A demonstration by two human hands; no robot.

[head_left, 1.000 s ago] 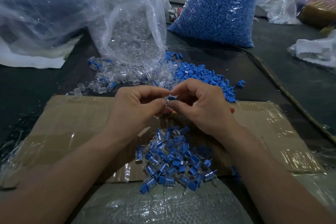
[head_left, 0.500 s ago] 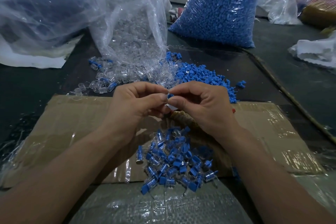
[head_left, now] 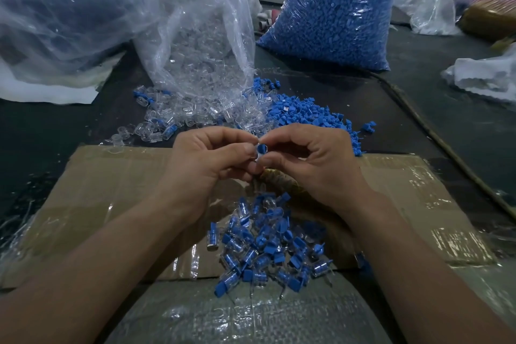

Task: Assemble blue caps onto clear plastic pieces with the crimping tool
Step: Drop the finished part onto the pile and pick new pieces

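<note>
Hovering over a taped brown cardboard sheet (head_left: 111, 190), the left hand (head_left: 203, 165) and the right hand (head_left: 315, 165) were held close together. A small clear plastic piece with a blue cap seated in it (head_left: 261, 148) was pinched between the curled fingers (head_left: 223, 134) and thumbs of both hands. A heap of capped clear pieces (head_left: 265, 243) was seen lying on the sheet just below the hands. Farther back on the dark counter (head_left: 42, 131), loose clear plastic pieces (head_left: 178, 117) were spilled from an open transparent bag (head_left: 201, 45), beside scattered loose blue caps (head_left: 304, 114). A full bag of blue caps (head_left: 332, 14) was stood behind them.
</note>
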